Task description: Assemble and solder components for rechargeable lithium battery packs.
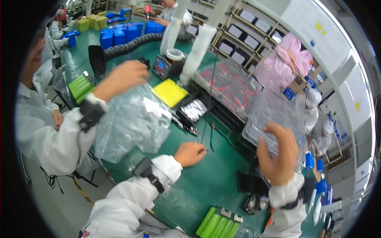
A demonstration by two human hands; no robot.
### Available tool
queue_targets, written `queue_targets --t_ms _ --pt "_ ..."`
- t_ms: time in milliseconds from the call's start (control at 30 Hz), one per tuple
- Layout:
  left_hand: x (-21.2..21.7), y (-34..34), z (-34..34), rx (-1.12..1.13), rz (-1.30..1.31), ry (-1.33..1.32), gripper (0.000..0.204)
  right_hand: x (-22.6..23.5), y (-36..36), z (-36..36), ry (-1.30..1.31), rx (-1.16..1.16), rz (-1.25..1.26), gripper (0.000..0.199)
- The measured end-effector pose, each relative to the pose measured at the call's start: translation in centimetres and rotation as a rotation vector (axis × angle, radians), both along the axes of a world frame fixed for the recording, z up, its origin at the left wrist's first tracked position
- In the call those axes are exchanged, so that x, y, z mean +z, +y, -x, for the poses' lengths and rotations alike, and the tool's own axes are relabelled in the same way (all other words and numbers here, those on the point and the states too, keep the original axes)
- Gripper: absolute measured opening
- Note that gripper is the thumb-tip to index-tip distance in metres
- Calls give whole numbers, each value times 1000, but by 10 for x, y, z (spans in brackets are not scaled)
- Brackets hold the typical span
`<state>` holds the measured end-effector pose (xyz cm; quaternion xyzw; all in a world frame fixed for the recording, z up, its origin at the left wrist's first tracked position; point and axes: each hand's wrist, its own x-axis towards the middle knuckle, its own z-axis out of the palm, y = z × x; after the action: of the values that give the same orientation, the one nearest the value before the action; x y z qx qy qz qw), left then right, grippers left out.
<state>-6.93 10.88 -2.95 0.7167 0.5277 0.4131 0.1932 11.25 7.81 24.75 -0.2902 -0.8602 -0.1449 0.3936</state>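
Holds the left grip (191,154) low over the green bench (186,178), near its middle, with fingers curled inward; cannot tell whether grasping anything in it; holds the right grip (279,152) up before a clear plastic tray (274,113), with thumb and fingers spread apart, released and bare; cannot tell whether touching the tray; wears white sleeves (123,202) with dark straps (155,183) at both wrists; has green-handled pliers (212,137) lying on the bench just beyond the left grip, toward a clear case of red wires (230,67); has a silver pouch (193,110) near the pliers, with a yellow sheet (170,92) beyond; has a large clear plastic bag (131,127) left of the pouch, with a co-worker's sleeve (55,150) reaching in from the left; has a dark device (162,69) beyond the yellow sheet, with a white tub (174,54) on top; has a near green battery pack (216,222) at the close edge, between both forearms, and a second green battery pack (81,87) far left; shows blue packs (119,36) at the far end, behind a thick black hose (129,43).
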Motion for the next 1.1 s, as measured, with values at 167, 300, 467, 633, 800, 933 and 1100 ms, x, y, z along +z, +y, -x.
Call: queue_targets --t_ms 167,300,467,633,800,933,1100 --pt "6 -1 3 -3 -12 -52 19 -60 178 -13 -279 -405 271 17" --pt "3 -5 8 20 6 -45 19 -118 244 5 -338 -667 453 25" --pt "-3 -1 -10 -10 15 4 21 -125 275 0 -523 -956 572 29" --pt "-1 -5 -2 -51 68 -53 21 -126 287 10 -537 -999 738 42" --pt "1 -5 0 -51 85 -8 22 -128 290 20 -506 -1032 698 37" --pt "3 3 -2 -75 79 -6 22 -134 303 5 -354 -1040 625 33" --pt "2 -1 -2 -65 50 -18 22 -107 296 -4 171 -869 453 24"
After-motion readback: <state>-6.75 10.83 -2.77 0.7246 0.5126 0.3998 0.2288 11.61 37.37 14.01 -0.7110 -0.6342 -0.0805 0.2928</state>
